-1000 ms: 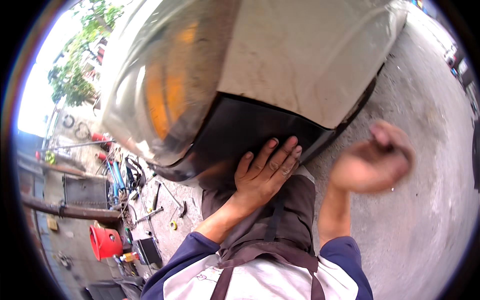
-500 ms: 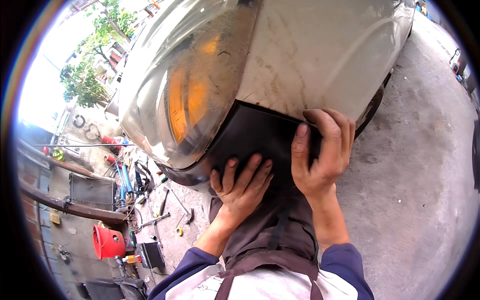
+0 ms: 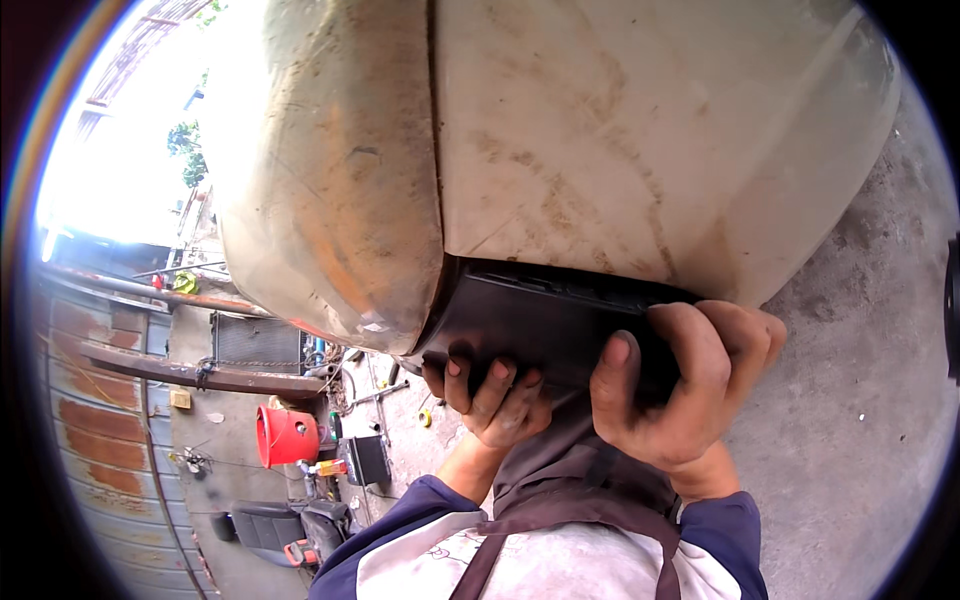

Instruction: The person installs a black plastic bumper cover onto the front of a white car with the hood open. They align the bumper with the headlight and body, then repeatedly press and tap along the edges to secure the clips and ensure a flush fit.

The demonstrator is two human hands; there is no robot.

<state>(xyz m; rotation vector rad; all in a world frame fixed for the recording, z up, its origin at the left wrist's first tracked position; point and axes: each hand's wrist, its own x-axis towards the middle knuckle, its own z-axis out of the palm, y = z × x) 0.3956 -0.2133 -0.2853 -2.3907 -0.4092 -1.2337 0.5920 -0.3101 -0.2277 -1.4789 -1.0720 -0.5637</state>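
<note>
A glossy black car bumper [image 3: 530,318] sits below the pale fender [image 3: 640,140] and the clouded headlight [image 3: 340,190]. Its top edge stands slightly off the fender, leaving a dark gap. My right hand [image 3: 690,385] grips the bumper's right end, thumb on the outer face and bent fingers hooked over the top edge. Lower on the same panel, my left hand [image 3: 495,405] presses its slightly bent, parted fingertips against the face. Dark grime marks the fingertips. What lies behind the bumper is hidden.
Concrete floor [image 3: 830,400] spreads to the right. On the left are a red bucket [image 3: 285,436], a black battery-like box [image 3: 366,460], a radiator [image 3: 258,342], scattered tools, a rusty beam [image 3: 150,362] and a corrugated metal wall [image 3: 110,470]. A dark car seat [image 3: 270,528] lies at lower left.
My view has moved closer to the fender. The bumper's top edge now shows with a gap behind it. My right fingers hook further over that edge, and my left fingers are more bent.
</note>
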